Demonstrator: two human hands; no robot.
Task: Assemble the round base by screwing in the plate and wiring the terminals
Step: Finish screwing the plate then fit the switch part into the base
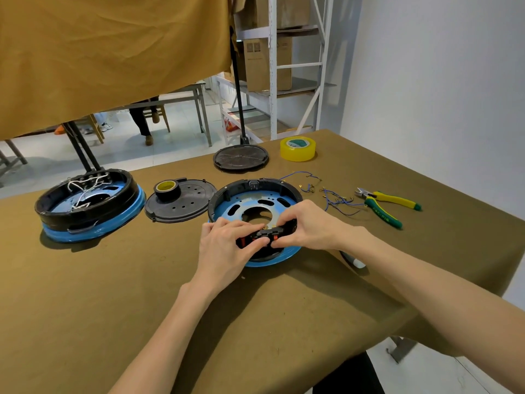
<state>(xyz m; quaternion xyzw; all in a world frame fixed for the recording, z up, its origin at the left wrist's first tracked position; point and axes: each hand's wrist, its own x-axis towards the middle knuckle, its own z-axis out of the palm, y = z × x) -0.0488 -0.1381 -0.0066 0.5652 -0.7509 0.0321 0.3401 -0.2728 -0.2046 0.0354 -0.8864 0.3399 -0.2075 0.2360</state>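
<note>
Head view: the left hand (224,243) and right hand (305,226) are both pinching a black terminal block (265,233) with curled fingers at the near rim of the round base (252,206), which is sitting on the olive-covered table (113,280). Loose blue wires (338,201) and pliers (389,204) are lying to its right.

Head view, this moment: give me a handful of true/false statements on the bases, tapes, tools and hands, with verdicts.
1. Both hands grip the terminal block at the near rim of the round base. True.
2. The left hand holds the pliers. False: the pliers lie untouched on the table, right of the base.
3. The yellow tape roll sits inside the round base. False: it stands on the table behind it.
4. A second base with white wires lies at the left. True.
5. The right hand rests flat on the table. False: it pinches the block.
</note>
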